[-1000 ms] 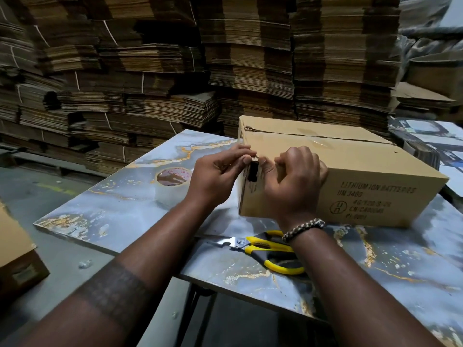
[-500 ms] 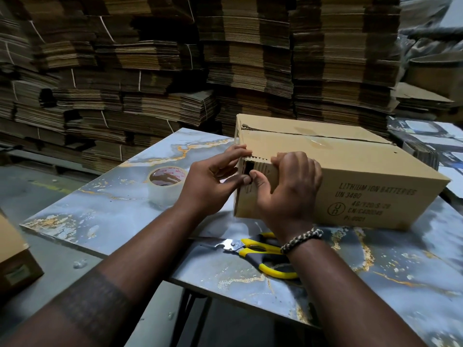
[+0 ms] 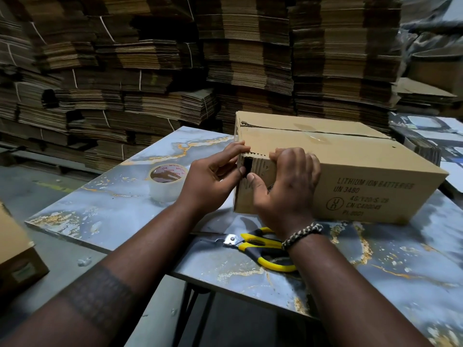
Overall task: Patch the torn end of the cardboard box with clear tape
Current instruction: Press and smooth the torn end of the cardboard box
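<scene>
Both hands, left hand (image 3: 213,181) and right hand (image 3: 285,189), pinch the cardboard box (image 3: 350,171) at its torn corner edge.

A single head-worn camera looks forward and down from close above a marbled table (image 3: 95,209). Both forearms reach in from the near edge. Stacked flattened cardboard (image 3: 150,71) fills the far background.

Your box (image 3: 350,169) sits on the table (image 3: 120,209), tape roll (image 3: 166,182) to its left, scissors (image 3: 263,246) in front of it. Cardboard stacks (image 3: 175,71) rise behind; another carton (image 3: 17,259) stands on the floor, left.
</scene>
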Tool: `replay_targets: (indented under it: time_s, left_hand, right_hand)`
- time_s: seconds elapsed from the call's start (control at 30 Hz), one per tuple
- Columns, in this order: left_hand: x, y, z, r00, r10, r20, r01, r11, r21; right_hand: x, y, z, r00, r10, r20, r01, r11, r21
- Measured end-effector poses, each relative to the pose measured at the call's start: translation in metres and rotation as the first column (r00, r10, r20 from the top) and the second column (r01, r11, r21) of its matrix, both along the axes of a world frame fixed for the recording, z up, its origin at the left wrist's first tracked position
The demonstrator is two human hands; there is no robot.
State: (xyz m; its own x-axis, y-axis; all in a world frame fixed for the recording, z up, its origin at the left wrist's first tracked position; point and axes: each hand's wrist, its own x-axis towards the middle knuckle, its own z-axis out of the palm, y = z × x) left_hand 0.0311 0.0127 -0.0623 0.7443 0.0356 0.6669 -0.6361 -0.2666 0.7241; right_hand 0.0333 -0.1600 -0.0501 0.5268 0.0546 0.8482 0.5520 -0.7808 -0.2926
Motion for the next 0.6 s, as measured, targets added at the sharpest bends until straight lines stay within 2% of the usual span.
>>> replay_targets:
  time_s: [0.2,0.6]
  left_hand:
    - [-0.0011,-0.0005,0.0022,0.999,0.047,0.017,-0.048,0.998,0.027]
    - [-0.0045,-0.0014,0.0045,0.996,0.086,0.024,-0.087,0.995,0.056]
  right_hand:
    - [-0.0020,-0.0014,-0.0013,0.999,-0.035,-0.013,0.033,0.991,-0.131]
    - [-0.0005,0.0047,-0.0013,0.993,-0.118,0.007,0.118,0.979,-0.167]
